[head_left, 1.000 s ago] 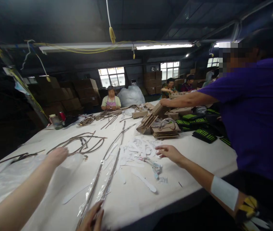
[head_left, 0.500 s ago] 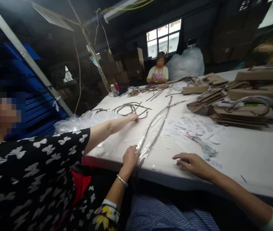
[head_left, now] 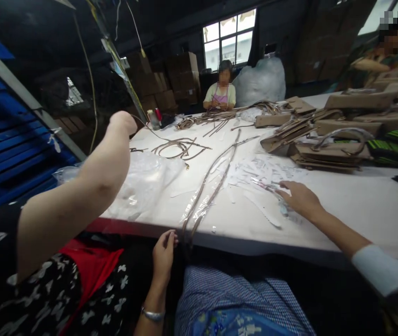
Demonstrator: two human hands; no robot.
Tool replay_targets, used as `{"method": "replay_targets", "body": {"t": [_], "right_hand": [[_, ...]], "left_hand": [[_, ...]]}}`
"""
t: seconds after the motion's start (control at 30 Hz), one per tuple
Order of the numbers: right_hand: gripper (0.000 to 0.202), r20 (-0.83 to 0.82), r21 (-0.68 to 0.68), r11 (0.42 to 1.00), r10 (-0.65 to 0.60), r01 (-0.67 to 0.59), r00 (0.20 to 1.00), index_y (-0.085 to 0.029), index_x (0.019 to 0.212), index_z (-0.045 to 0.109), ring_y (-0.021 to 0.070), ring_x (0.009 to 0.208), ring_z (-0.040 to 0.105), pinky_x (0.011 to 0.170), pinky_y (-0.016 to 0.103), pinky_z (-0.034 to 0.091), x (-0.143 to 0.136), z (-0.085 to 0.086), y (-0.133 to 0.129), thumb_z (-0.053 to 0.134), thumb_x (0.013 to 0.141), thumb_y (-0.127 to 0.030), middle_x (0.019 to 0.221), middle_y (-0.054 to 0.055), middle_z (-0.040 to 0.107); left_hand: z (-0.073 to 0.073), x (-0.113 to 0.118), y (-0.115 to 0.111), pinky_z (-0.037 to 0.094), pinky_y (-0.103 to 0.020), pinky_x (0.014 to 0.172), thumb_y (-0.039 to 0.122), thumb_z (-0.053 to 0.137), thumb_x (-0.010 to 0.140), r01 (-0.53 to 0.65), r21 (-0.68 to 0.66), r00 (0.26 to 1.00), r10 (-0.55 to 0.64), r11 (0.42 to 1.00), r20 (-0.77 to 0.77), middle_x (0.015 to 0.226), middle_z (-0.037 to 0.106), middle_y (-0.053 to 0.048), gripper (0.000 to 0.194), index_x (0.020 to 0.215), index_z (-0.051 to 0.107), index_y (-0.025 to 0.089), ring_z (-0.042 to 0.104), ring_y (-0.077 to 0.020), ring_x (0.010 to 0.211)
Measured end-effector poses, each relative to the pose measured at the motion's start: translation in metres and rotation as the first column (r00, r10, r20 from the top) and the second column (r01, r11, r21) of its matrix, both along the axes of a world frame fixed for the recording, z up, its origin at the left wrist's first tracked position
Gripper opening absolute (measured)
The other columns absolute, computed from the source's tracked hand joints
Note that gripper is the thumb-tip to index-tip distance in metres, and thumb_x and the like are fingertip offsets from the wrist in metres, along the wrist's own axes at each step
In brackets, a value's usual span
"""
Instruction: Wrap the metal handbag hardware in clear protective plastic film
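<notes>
My left hand [head_left: 164,254] is at the table's front edge, its fingers loosely curled together and nothing visible in them. Just to its right, a long brown bag strap [head_left: 203,186] runs up the table, its lower part in a clear plastic sleeve [head_left: 199,212] and its end hanging over the edge. My right hand [head_left: 300,199] reaches over a pair of scissors [head_left: 271,188] with pale blue handles, thumb and fingers apart; whether it touches them I cannot tell. White paper strips [head_left: 255,168] lie scattered beyond the scissors.
At my left, a co-worker's bare arm [head_left: 90,172] extends over clear plastic bags [head_left: 146,177]. Coiled straps [head_left: 174,148] lie farther back. Brown handbags [head_left: 328,154] are piled at the right. Another person [head_left: 220,93] sits across the white table [head_left: 342,210].
My left hand has come off the sleeved strap and drawn back toward me. My right hand has moved forward to the scissors. The co-worker's arm has lifted away from the coiled straps, pulling one strap.
</notes>
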State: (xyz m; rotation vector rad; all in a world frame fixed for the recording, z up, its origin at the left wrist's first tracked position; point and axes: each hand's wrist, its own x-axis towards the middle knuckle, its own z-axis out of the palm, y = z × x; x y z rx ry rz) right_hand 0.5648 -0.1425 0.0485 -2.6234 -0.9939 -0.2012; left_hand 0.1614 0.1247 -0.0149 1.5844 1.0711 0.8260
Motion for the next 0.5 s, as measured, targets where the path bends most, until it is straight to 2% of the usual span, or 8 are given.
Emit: {"method": "replay_targets", "body": {"t": [0.07, 0.17, 0.3, 0.43, 0.5], "right_hand": [[0.036, -0.026, -0.061, 0.998, 0.027, -0.029, 0.999, -0.014, 0.113, 0.065, 0.0295, 0.099, 0.058, 0.074, 0.037, 0.038, 0.005, -0.003, 0.018, 0.053, 0.090, -0.040, 0.110, 0.021, 0.067], [0.032, -0.060, -0.143, 0.989, 0.036, -0.044, 0.998, -0.013, 0.109, 0.067, 0.0299, 0.093, 0.060, 0.067, 0.038, 0.034, 0.010, -0.011, 0.044, 0.055, 0.089, -0.036, 0.106, 0.024, 0.067], [0.028, -0.077, -0.219, 0.974, 0.037, -0.053, 0.996, -0.010, 0.104, 0.068, 0.0324, 0.089, 0.062, 0.064, 0.039, 0.032, 0.022, -0.016, 0.060, 0.057, 0.088, -0.030, 0.105, 0.028, 0.065], [0.023, -0.070, -0.235, 0.972, -0.011, -0.006, 0.998, -0.006, 0.103, 0.067, 0.0398, 0.098, 0.062, 0.063, 0.041, 0.033, 0.027, -0.001, 0.060, 0.049, 0.090, -0.016, 0.109, 0.033, 0.061], [0.022, -0.133, -0.128, 0.987, -0.112, 0.095, 0.985, -0.007, 0.105, 0.065, 0.0400, 0.102, 0.061, 0.063, 0.042, 0.034, 0.017, 0.013, 0.058, 0.053, 0.089, -0.014, 0.106, 0.035, 0.061]], "left_hand": [[-0.010, -0.007, -0.009, 0.055, -0.030, 0.072, 0.053, 0.060, 0.079, -0.023, -0.045, 0.999, 0.025, 0.999, 0.027, 0.088, 0.070, -0.009, 0.050, 0.104, 0.066, 0.011, 0.067, -0.0177, 0.075], [-0.020, -0.015, -0.018, 0.055, -0.029, 0.072, 0.046, 0.057, 0.084, -0.009, -0.033, 1.000, 0.010, 0.999, 0.010, 0.091, 0.070, -0.010, 0.041, 0.105, 0.064, 0.011, 0.067, -0.0172, 0.078], [-0.034, -0.031, -0.020, 0.054, -0.031, 0.078, 0.036, 0.058, 0.085, -0.026, -0.023, 0.999, 0.025, 0.999, -0.030, 0.098, 0.071, -0.012, 0.030, 0.104, 0.066, 0.013, 0.068, -0.0188, 0.085], [-0.041, -0.039, -0.025, 0.051, -0.034, 0.087, 0.026, 0.059, 0.085, -0.021, -0.028, 0.999, 0.020, 0.999, -0.044, 0.103, 0.071, -0.012, 0.023, 0.101, 0.068, 0.013, 0.067, -0.0202, 0.093], [-0.042, -0.036, -0.032, 0.050, -0.034, 0.089, 0.023, 0.059, 0.085, 0.000, -0.021, 0.999, -0.001, 1.000, -0.033, 0.102, 0.071, -0.011, 0.020, 0.099, 0.069, 0.014, 0.066, -0.0199, 0.095]]}}
